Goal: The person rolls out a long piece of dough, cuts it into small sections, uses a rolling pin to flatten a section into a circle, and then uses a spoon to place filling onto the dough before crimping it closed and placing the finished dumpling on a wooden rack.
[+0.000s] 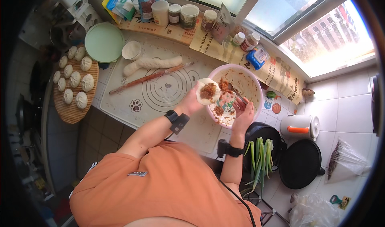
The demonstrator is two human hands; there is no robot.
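On my left hand (192,100) rests a round dough wrapper (201,99) with a mound of brownish meat filling (208,91) at its centre. My right hand (245,114) grips the handle of a metal spoon (237,92) over a pink mixing bowl (258,85). The spoon's tip is at a clump of filling (224,85) near the bowl's left wall. More filling clings to the bottom and sides. Left of the bowl, a wooden rolling pin (144,80) and a thick rope of dough (156,63) lie on a printed pastry mat (123,106).
A bamboo tray (67,114) at the left bears several pleated buns (75,79). Near it are a green round lid (104,42) and a small bowl of flour (131,50). Jars (189,16) line the windowsill. Green onions (261,157) lie across a black pot (255,133) at the right.
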